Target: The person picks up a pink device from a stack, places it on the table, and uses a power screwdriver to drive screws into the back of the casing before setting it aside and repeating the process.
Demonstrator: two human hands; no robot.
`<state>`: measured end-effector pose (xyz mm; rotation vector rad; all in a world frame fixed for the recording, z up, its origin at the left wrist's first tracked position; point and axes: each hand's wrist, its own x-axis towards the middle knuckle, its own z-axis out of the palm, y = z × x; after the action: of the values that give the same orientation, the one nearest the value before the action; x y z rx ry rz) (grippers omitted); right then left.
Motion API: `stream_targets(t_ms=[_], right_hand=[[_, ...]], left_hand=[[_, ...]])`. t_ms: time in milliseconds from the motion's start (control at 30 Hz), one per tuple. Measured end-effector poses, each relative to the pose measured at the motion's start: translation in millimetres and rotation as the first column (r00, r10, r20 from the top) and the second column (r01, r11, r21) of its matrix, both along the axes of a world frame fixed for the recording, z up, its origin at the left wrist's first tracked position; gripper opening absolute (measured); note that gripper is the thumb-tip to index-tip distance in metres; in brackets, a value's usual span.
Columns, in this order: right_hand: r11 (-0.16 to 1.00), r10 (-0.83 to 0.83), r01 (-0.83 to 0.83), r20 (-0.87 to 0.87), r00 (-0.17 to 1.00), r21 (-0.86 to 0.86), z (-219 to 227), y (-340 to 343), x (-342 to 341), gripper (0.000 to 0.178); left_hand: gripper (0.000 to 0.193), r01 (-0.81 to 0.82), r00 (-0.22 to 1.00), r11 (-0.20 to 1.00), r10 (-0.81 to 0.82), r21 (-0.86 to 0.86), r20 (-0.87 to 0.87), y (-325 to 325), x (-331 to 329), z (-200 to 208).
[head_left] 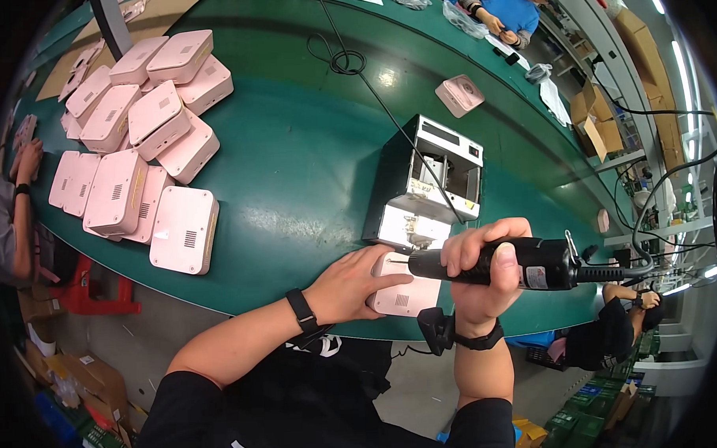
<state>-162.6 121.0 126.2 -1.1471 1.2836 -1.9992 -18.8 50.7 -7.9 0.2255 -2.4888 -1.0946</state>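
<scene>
Before me on the green bench lies a pale pink square plastic case (406,302) with a slotted vent. My left hand (346,286) grips its left side, thumb along the near part of its top and fingers at its far edge. In my right hand (487,275) is a black electric screwdriver (548,263), held nearly level with its tip pointing left over the case. The thin bit reaches a spot near the case's far left corner; whether it touches a screw I cannot tell. Just beyond stands a black and silver screw feeder (395,174).
Stacked pink cases (183,230) cover the bench's left end. Another pink piece (460,96) lies beyond the feeder. A black cable (367,83) hangs across the bench; the screwdriver's cord (613,273) runs right. Co-workers sit at the far bench, left and right.
</scene>
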Motion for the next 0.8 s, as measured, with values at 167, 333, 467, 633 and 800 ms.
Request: stream_targets(t_ms=[167, 333, 467, 633, 800], right_hand=[[1.000, -0.004, 0.004, -0.013, 1.000, 0.027, -10, -2, 3, 0.028], [1.000, 0.015, -0.015, 0.016, 1.000, 0.009, -12, 0, 1, 0.027], [1.000, 0.013, -0.013, 0.054, 0.998, 0.006, -15, 2, 0, 0.027], [1.000, 0.021, -0.020, 0.048, 0.999, -0.011, -16, 6, 0, 0.028], [1.000, 0.018, -0.018, 0.006, 1.000, 0.001, -14, 4, 2, 0.028]], left_hand=[[0.070, 0.016, 1.000, 1.000, -0.016, -0.014, 0.004, -1, 0, 1], [0.067, 0.152, 0.988, 0.958, -0.144, 0.244, -0.049, -10, 8, 5], [0.050, 0.170, 0.979, 0.654, -0.026, 0.737, -0.203, -7, 8, -15], [0.031, -0.007, 0.985, 0.186, 0.170, 0.982, -0.025, -5, -13, -27], [0.025, -0.115, 0.963, 0.370, 0.270, 0.922, 0.012, 0, -16, -26]])
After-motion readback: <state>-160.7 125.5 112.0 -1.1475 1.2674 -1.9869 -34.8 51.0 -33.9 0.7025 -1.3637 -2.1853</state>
